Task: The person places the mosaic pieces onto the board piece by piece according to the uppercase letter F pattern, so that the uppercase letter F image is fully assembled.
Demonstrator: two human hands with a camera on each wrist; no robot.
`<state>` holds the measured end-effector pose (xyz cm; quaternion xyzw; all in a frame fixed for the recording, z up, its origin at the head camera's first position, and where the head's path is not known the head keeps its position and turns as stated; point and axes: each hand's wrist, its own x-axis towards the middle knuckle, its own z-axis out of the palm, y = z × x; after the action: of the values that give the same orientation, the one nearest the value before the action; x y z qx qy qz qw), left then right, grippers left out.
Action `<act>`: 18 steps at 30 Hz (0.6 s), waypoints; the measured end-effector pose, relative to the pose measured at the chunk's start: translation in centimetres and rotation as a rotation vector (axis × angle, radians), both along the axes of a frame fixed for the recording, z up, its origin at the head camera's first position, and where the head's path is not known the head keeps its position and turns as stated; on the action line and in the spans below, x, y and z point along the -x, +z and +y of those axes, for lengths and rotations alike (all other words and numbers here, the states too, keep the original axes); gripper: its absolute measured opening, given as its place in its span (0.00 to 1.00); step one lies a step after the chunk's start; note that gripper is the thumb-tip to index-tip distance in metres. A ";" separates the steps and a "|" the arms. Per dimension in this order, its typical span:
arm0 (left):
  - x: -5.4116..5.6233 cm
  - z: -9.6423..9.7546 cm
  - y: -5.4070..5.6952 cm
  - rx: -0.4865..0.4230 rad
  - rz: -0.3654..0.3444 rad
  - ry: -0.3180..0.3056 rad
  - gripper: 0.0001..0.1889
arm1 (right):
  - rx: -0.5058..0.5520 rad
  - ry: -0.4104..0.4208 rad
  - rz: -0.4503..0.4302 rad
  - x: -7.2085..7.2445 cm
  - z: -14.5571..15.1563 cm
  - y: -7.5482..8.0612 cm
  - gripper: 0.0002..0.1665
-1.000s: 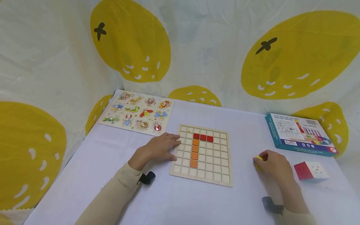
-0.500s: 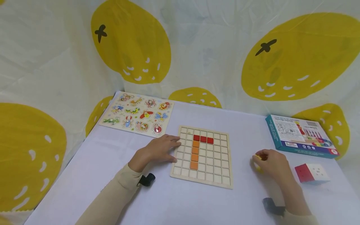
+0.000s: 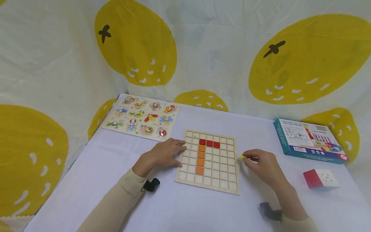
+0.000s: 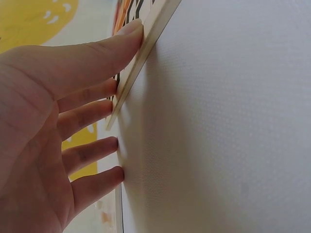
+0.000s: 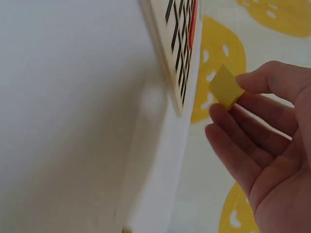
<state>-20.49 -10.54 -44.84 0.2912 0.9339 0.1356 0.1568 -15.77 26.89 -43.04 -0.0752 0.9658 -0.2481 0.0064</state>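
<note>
A wooden grid board (image 3: 215, 166) lies flat on the white table, holding three red tiles (image 3: 209, 143) in a row and several orange tiles (image 3: 200, 154) in a column below the leftmost red one. My left hand (image 3: 163, 154) rests at the board's left edge; in the left wrist view its thumb touches the frame and the fingers are spread. Just off the board's right edge, my right hand (image 3: 263, 164) pinches a small yellow tile (image 5: 226, 87) between thumb and fingertips, raised above the table. The other fingers of that hand are loosely extended.
An insect puzzle board (image 3: 142, 116) lies at the back left. At the right stand a teal-edged toy box (image 3: 311, 140) and, nearer, a red and white puzzle cube (image 3: 321, 178). A lemon-print cloth (image 3: 208, 58) hangs behind the table.
My right hand has lifted the yellow tile and carried it left, from the table at the right to beside the board. My left hand and the board have stayed put.
</note>
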 end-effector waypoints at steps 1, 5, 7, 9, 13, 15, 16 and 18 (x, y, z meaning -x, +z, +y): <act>0.0 0.0 0.0 0.000 -0.002 0.000 0.38 | 0.006 0.031 0.019 0.1 -0.6 -0.1 0.13; 0.0 0.0 0.0 -0.002 -0.006 0.005 0.38 | 0.023 0.135 0.047 0.4 -3.0 -0.2 0.13; 0.0 0.0 0.0 -0.003 -0.007 0.008 0.38 | 0.028 0.166 0.050 0.6 -4.1 -0.4 0.12; 0.0 0.0 0.0 -0.005 -0.007 0.011 0.38 | 0.028 0.189 0.046 0.9 -5.0 -0.6 0.12; 0.0 0.0 0.0 -0.012 -0.012 0.012 0.38 | 0.020 0.228 0.044 1.2 -6.5 -1.2 0.12; 0.0 0.0 0.0 -0.014 -0.012 0.011 0.38 | 0.014 0.256 0.051 1.4 -7.1 -1.5 0.11; 0.0 0.0 0.0 -0.014 -0.012 0.011 0.38 | 0.009 0.271 0.054 1.5 -7.3 -1.6 0.10; 0.0 -0.1 0.0 -0.011 -0.010 0.010 0.38 | 0.002 0.291 0.054 1.7 -7.7 -1.8 0.09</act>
<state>-20.50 -10.60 -44.88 0.2867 0.9338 0.1432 0.1591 -17.45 19.23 -44.81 -0.2214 0.9442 -0.2435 0.0161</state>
